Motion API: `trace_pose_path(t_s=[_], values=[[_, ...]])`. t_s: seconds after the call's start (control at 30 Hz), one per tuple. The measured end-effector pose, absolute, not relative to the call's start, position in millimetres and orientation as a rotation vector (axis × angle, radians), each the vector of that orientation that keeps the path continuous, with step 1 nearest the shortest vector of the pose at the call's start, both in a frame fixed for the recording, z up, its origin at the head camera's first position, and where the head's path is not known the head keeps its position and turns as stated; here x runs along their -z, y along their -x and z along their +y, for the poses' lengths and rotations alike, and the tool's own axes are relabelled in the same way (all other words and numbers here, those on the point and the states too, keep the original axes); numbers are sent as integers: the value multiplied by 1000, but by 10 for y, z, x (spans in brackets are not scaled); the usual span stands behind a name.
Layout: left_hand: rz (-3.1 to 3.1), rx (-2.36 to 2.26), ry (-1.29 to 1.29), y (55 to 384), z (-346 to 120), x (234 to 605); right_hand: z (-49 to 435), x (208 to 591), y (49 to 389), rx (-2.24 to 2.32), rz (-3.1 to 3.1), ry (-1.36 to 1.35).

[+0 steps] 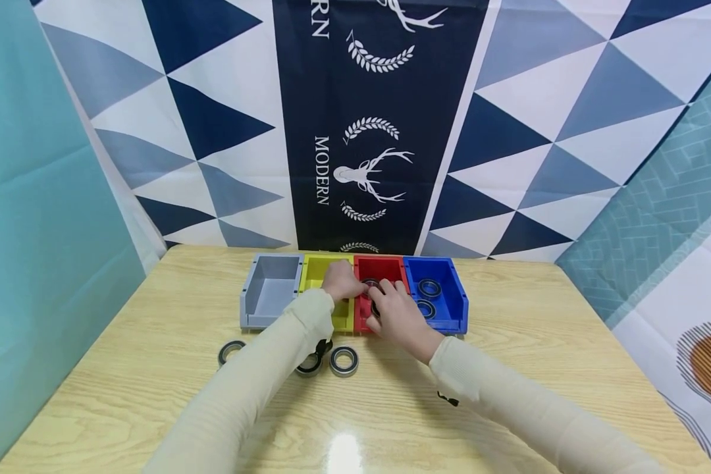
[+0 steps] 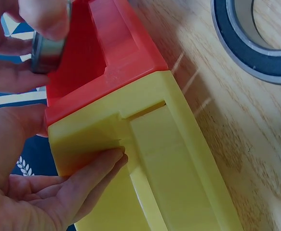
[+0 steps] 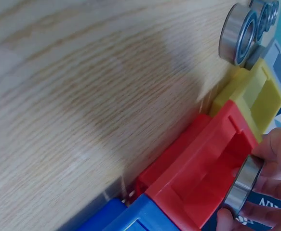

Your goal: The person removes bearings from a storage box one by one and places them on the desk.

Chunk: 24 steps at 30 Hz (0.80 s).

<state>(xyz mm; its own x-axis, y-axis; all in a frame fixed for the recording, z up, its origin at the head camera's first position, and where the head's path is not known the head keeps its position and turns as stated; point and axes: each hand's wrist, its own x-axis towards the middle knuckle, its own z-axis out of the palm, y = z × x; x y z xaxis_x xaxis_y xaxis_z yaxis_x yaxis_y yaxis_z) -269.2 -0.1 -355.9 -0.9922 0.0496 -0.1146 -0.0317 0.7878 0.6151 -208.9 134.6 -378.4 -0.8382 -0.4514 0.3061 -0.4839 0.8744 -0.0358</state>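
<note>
My right hand [image 1: 398, 317] holds a ball bearing [image 3: 244, 185] by its outer rim, tilted on edge, over the red bin [image 3: 198, 178]. Another bearing [image 1: 370, 284] shows in the red bin, close to the fingertips of both hands. To its left, my left hand [image 1: 342, 282] reaches over the yellow bin [image 2: 174, 159]. In the left wrist view its fingers lie inside the yellow bin and its thumb on the red side, pinching the wall where the two bins meet. Parts of the red bin's inside are hidden behind the hands.
Two bearings [image 1: 429, 288] lie in the blue bin [image 1: 457, 304] at the right end. A grey bin [image 1: 269, 299] stands at the left end. In front of the bins, a bearing [image 1: 343, 362] and others rest on the wooden table [image 1: 391, 421], partly behind my left sleeve.
</note>
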Motion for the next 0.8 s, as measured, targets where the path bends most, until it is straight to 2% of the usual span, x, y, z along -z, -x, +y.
trace_pose_path(t_s=[0.8], values=[[2879,-958,-52,2724,-5,3587,1420,3717,1685,-163,-2702,-928]])
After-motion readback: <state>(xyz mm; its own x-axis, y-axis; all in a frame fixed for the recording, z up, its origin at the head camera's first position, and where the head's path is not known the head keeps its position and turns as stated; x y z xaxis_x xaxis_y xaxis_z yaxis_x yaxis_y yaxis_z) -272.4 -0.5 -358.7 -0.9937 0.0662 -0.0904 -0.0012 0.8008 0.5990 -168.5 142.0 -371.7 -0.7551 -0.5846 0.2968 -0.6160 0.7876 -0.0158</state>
